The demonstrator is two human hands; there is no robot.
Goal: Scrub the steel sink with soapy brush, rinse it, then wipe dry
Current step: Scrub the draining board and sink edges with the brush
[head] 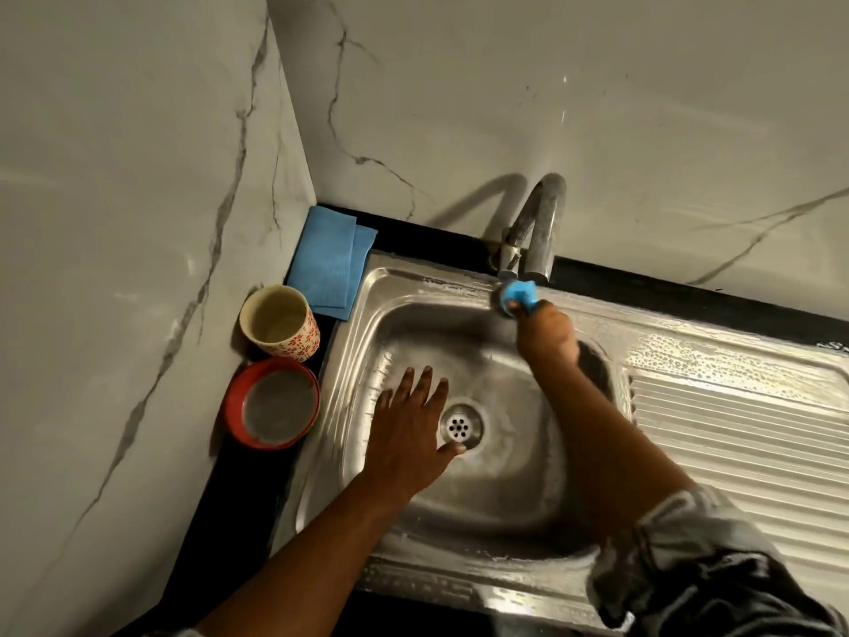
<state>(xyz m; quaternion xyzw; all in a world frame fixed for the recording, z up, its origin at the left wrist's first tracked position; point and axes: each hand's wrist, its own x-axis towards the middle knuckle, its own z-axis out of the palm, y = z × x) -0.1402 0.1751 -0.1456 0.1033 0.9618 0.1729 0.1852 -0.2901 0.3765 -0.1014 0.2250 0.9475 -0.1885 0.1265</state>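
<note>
Left edge: veined marble wall (115, 268), with a black countertop (248, 489) strip along its base.

On that strip, near to far:
- red bowl (275, 402) with a grey inside
- cream cup (280, 321) with a red flower print, just beside the bowl; we can't tell if they touch
- folded blue cloth (331, 259) in the far corner, lying flat, its right edge at the sink rim

The steel sink (404, 324) is set into the countertop. The basin is at centre and looks wet, with thin suds along the far rim.

The left hand (409, 434) is palm down over the basin floor, just left of the drain (461, 425). Its fingers are straight and spread, and the thumb tip sits at the near edge of the drain ring. We can't confirm the palm touches the steel. It holds nothing.

The faucet (537, 227) stands at the far rim, spout curving toward the basin.

The brush (519, 298), blue, sits on the far rim of the sink right under the spout. The right hand (546, 333) grips it with fingers curled round the blue body. One fingertip shows on it and the rest are hidden behind the back of the hand.

Right of the basin, the ribbed drainboard (735, 420) has soapy foam along its far part.

Near right: a bunched grey sleeve (689, 567) on the right arm, pushed up above the forearm.
</note>
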